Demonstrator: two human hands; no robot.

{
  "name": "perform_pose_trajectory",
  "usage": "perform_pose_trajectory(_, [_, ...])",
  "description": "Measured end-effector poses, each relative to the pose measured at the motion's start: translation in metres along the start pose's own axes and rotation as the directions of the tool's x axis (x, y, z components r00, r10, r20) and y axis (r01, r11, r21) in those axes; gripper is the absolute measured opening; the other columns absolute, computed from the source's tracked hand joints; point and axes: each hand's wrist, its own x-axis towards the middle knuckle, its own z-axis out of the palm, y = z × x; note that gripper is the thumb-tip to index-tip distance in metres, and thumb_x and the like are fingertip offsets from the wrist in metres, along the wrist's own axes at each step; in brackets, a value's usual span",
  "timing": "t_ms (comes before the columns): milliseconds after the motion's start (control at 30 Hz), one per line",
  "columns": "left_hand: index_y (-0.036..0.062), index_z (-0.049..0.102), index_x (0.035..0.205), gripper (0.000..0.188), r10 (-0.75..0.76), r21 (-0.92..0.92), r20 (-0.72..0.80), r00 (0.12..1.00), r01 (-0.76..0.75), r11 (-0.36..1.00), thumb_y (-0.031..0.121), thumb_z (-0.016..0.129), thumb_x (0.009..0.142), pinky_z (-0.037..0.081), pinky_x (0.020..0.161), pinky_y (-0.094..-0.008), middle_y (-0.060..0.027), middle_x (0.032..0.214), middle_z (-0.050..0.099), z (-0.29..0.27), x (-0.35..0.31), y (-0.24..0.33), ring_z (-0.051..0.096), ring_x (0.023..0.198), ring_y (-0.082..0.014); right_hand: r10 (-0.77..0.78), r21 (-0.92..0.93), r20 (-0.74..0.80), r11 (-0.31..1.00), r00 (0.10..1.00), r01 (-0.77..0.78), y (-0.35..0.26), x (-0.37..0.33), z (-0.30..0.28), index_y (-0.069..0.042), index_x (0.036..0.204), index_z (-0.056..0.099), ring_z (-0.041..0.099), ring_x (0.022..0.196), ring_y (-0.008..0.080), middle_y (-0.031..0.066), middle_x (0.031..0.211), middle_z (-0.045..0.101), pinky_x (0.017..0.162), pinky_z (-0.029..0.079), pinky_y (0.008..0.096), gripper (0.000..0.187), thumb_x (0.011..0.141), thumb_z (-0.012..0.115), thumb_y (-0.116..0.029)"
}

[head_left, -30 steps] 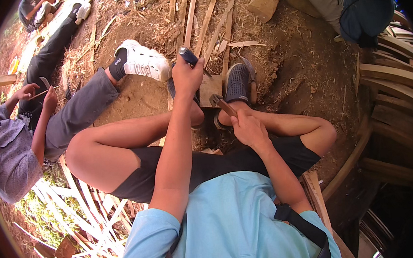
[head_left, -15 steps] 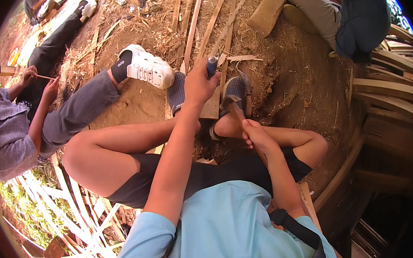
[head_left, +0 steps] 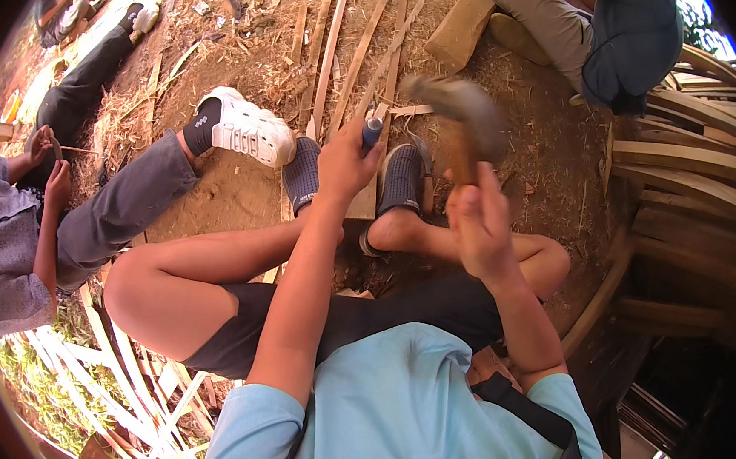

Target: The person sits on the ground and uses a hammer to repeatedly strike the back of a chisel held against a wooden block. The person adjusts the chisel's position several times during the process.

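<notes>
Bare dirt ground (head_left: 237, 187) littered with straw, shavings and thin wooden strips (head_left: 355, 51) fills the view; a stack of curved wooden slats (head_left: 679, 165) sits at 3 o'clock. The person sits low, knees bent, both dark clogs (head_left: 399, 180) planted on either side of a pale wooden block (head_left: 363, 202) near the centre, probably to pin it steady.

The left hand (head_left: 342, 159) is wrapped in a fist around a blue-handled tool (head_left: 371, 132), held upright over the block; its working end is hidden behind the hand and the block. The right hand (head_left: 480, 222) is clenched on the handle of a hammer (head_left: 462, 112), raised at 1 o'clock from the block. The head is smeared by blur, so its shape is hard to make out.

At 9 o'clock another person in grey trousers (head_left: 120, 217) and a white shoe (head_left: 250, 135) works a thin stick. At 1 o'clock a 3rd person is cut off by the rim.
</notes>
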Motion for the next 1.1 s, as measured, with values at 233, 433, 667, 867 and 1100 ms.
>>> perform_pose_trajectory(233, [0.0101, 0.054, 0.097, 0.029, 0.035, 0.017, -0.048, 0.998, -0.035, 0.999, 0.024, 0.073, 0.081, 0.047, 0.065, -0.0444, -0.0125, 0.082, 0.061, 0.001, -0.006, -0.011, 0.063, 0.077, -0.0355, -0.134, 0.071, 0.069, 0.989, 0.989, 0.129, -0.057, 0.004, -0.012, 0.001, 0.12, 0.051, 0.04, 0.053, 0.0052, -0.0027, 0.066, 0.044, 0.048, 0.034, 0.022, 0.046, 0.104, 0.042, -0.041])
perform_pose_trajectory(433, [0.0105, 0.054, 0.097, 0.029, 0.028, -0.01, -0.027, 0.999, -0.029, 1.0, 0.025, 0.073, 0.081, 0.047, 0.065, -0.0456, -0.013, 0.083, 0.061, -0.001, -0.008, 0.002, 0.063, 0.077, -0.0356, -0.012, -0.082, 0.084, 0.996, 0.996, 0.019, -0.001, 0.007, 0.007, 0.009, 0.117, 0.046, 0.049, 0.059, 0.0128, 0.0072, 0.069, 0.052, 0.056, 0.041, 0.0323, 0.042, 0.104, 0.043, -0.031])
perform_pose_trajectory(667, [0.0094, 0.054, 0.098, 0.029, 0.015, -0.028, -0.056, 0.998, -0.016, 0.999, 0.024, 0.073, 0.081, 0.047, 0.066, -0.0471, -0.0133, 0.084, 0.062, -0.006, -0.012, -0.003, 0.062, 0.079, -0.0382, -0.239, 0.271, -0.013, 0.934, 0.971, 0.234, -0.055, -0.006, -0.01, -0.002, 0.117, 0.052, 0.057, 0.064, 0.0161, 0.0093, 0.072, 0.06, 0.055, 0.045, 0.0337, 0.034, 0.103, 0.046, -0.032])
perform_pose_trajectory(867, [0.0112, 0.057, 0.102, 0.03, 0.053, -0.02, -0.03, 0.998, -0.054, 0.998, 0.025, 0.073, 0.08, 0.049, 0.067, -0.0451, -0.0135, 0.087, 0.063, -0.002, -0.01, -0.002, 0.063, 0.082, -0.0368, 0.022, -0.459, 0.103, 0.888, 0.994, 0.028, 0.024, 0.007, 0.021, 0.001, 0.116, 0.051, 0.052, 0.056, 0.0158, 0.0029, 0.068, 0.057, 0.052, 0.041, 0.0289, 0.036, 0.104, 0.042, -0.032])
perform_pose_trajectory(1100, [0.01, 0.059, 0.101, 0.032, -0.118, -0.116, -0.087, 0.989, 0.108, 0.987, 0.025, 0.076, 0.079, 0.05, 0.066, -0.0411, -0.0126, 0.083, 0.067, -0.006, -0.004, -0.018, 0.066, 0.074, -0.0324, 0.232, -0.078, -0.067, 0.969, 0.97, -0.236, 0.017, -0.014, 0.026, 0.005, 0.116, 0.049, 0.065, 0.087, 0.0457, 0.0265, 0.089, 0.066, 0.071, 0.049, 0.0446, 0.039, 0.101, 0.046, -0.031])
